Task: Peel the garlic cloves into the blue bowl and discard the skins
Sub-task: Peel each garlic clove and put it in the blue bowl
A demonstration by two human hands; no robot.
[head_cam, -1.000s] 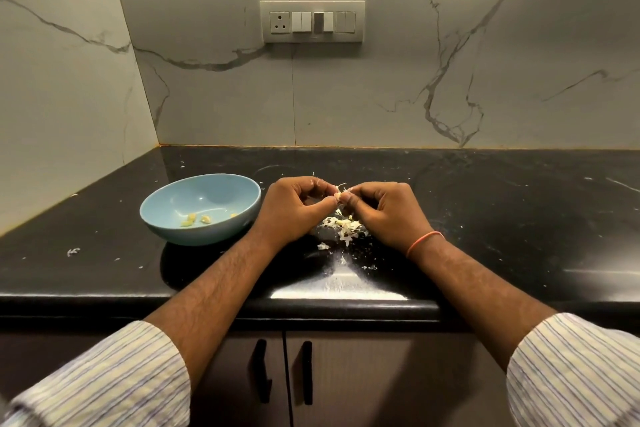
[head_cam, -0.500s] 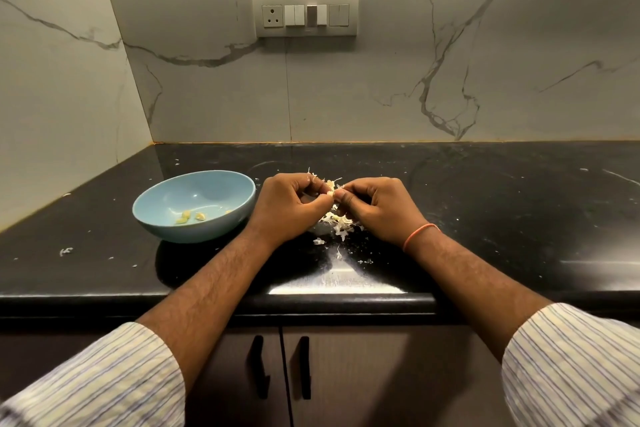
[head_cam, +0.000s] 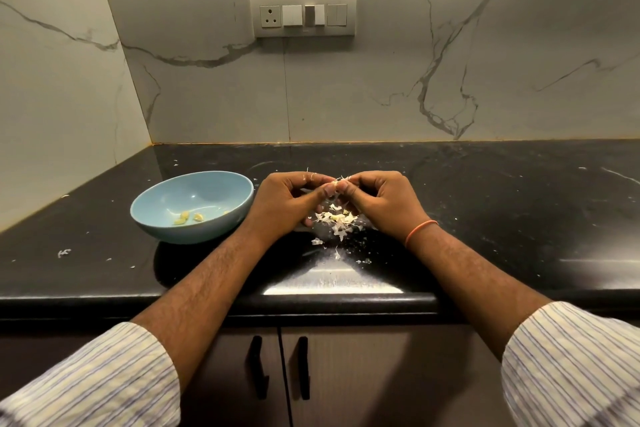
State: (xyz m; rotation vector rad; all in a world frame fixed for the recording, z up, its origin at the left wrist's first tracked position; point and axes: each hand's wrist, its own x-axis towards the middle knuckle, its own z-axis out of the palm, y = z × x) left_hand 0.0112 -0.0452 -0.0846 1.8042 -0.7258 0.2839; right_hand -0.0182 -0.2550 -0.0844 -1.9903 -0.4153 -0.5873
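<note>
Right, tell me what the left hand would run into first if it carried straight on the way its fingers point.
The left hand points rightward, so it would meet the right hand first; their fingertips already pinch the same garlic clove.

I see a black counter (head_cam: 485, 204) with a glossy front edge, running into a corner of grey-veined marble wall (head_cam: 415, 87). A white switch panel (head_cam: 303, 14) sits on the back wall, with a socket at its left end and rocker switches to the right. Below the counter edge are two brown cabinet doors (head_cam: 346, 378), each with a black vertical handle (head_cam: 255, 366) near the centre seam.
</note>
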